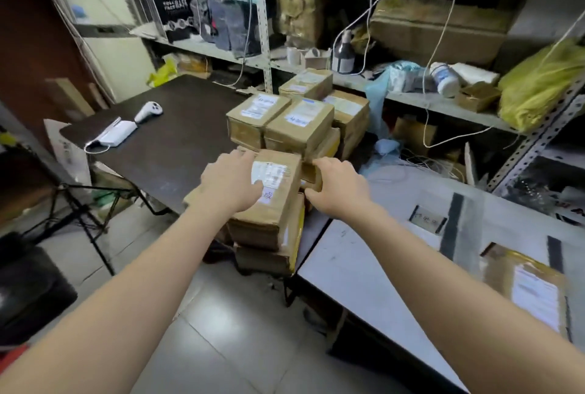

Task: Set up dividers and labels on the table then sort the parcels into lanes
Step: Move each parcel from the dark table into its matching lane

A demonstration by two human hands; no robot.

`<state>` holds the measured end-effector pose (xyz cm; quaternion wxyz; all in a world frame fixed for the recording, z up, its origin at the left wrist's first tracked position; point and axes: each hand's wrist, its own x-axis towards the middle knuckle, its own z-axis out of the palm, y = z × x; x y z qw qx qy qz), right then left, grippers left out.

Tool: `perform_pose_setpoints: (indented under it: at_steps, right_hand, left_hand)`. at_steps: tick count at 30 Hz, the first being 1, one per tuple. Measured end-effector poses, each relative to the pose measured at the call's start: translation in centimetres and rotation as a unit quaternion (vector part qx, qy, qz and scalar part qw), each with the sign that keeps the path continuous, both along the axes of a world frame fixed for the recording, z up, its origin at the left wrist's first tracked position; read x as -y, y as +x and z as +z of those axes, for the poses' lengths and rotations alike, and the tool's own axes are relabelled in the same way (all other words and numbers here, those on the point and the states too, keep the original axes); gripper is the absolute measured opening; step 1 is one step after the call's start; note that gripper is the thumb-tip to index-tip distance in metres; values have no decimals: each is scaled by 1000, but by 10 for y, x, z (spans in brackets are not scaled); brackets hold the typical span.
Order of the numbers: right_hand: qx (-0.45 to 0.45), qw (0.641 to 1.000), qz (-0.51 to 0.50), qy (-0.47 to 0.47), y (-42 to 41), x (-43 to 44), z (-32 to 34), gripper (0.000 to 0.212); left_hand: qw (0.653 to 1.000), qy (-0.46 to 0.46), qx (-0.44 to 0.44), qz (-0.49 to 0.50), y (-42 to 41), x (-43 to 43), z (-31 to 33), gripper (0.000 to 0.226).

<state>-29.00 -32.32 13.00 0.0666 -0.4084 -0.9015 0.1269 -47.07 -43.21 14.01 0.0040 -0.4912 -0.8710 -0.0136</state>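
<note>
Beside cluttered metal shelves [443, 101], the dark counter [177, 140] bears a stack of brown taped cardboard parcels [294, 127] at its near corner, where the left hand [229, 184] rests with straight fingers on the top parcel [280, 200] and the right hand [340, 186] curls its fingers round a smaller parcel [309, 172], so a hasty pull could topple the pile off the edge.

Brown taped parcels [297, 127] stacked on dark table [177, 127]; one parcel [525, 286] flat beside black dividers [454, 222].

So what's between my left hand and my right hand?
Head view: the top parcel of the near stack, label up. The left hand rests on it; the right hand grips a smaller box beside it.
</note>
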Motion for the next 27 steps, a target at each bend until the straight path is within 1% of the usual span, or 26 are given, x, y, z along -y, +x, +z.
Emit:
perform_pose_setpoints:
  at_steps: [3, 6, 8, 10, 12, 14, 17, 20, 23, 27]
  right_hand:
    - [-35, 996, -43, -68, -40, 19, -15, 59]
    - [-90, 978, -96, -159, -61, 31, -32, 59]
    - [-118, 959, -131, -222, -67, 37, -42, 57]
    - [-160, 932, -162, -282, -69, 43, -50, 57]
    - [-192, 910, -183, -320, -72, 49, -55, 59]
    - [-213, 899, -190, -332, -74, 52, -59, 58]
    - [-231, 897, -195, -324, -77, 57, -58, 50]
    - [-248, 888, -197, -334, -72, 60, -60, 49]
    - [-270, 873, -202, -354, -59, 62, -57, 51]
    - [-294, 870, -202, -339, -27, 63, -43, 52]
  left_hand:
    - [993, 16, 119, 14, -41, 14, -25, 60]
    - [971, 10, 238, 34, -61, 19, -45, 71]
    - [934, 15, 352, 58, -64, 21, -58, 67]
    - [883, 50, 463, 56, -62, 22, -70, 57]
    - [849, 78, 521, 46, -57, 23, -78, 51]
    - [834, 106, 540, 43, -53, 23, -82, 47]
    - [836, 118, 535, 39, -49, 25, -78, 40]
    - [858, 99, 503, 19, -45, 27, -71, 35]
    - [882, 74, 465, -3, -37, 27, -62, 41]
    - [904, 81, 419, -35, -11, 22, -46, 41]
